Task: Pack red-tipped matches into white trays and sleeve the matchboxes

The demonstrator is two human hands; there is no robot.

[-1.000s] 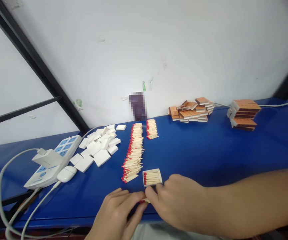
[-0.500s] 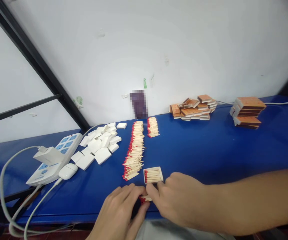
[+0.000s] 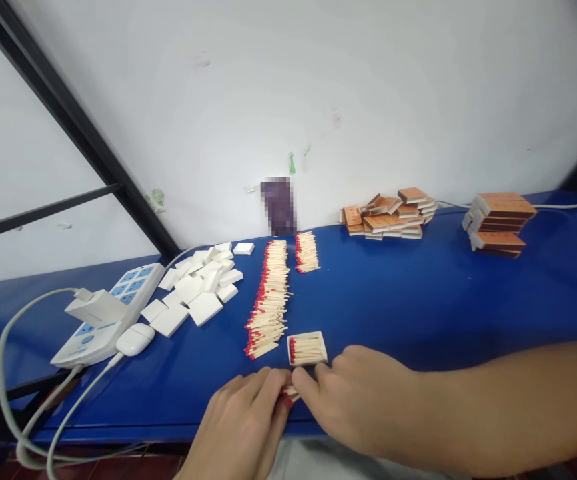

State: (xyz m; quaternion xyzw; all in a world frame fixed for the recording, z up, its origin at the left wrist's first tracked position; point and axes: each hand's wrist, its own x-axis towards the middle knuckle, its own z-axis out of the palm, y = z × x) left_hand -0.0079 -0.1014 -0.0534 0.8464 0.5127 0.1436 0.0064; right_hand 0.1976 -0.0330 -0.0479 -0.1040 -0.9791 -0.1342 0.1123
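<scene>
A small bunch of red-tipped matches is pinched between my two hands at the table's front edge. My left hand closes on the red-head end. My right hand has its fingers bent against the plain stick end; its fingertips are partly hidden. Just beyond the fingers lies a white matchbox tray with a layer of matches in it, heads to the left. Farther back, a long row of loose matches runs towards the wall, with a shorter row of matches beside it.
White trays lie heaped at left, near a power strip with a plugged charger and a white earbud case. Orange matchbox sleeves are piled at the back right, and stacked matchboxes stand farther right.
My left thumb has drawn up against the fingers, closing the gap around the matches' heads. The bunch has turned slightly and shows less. My right hand has barely moved.
</scene>
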